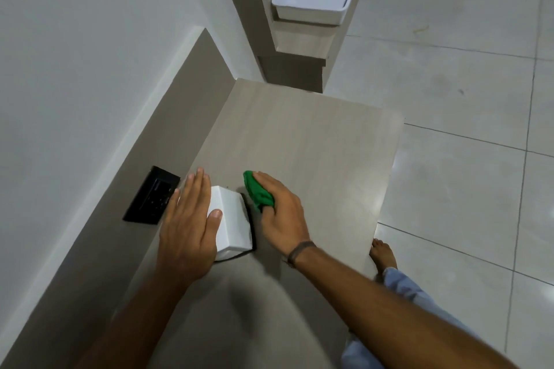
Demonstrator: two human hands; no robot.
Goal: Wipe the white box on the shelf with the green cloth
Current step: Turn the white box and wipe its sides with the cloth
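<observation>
white box point(232, 220): seems light, stiff; left hand point(187, 223) lies flat, steadying it
green cloth point(257, 192): soft; bunched in right hand point(280, 214) grip

The white box point(232, 219) is a small plain block, standing on the pale wood shelf point(299, 135) close to its back edge, near the front end. The green cloth point(256, 192) is bunched up just right of the box, resting on the shelf surface.
</observation>
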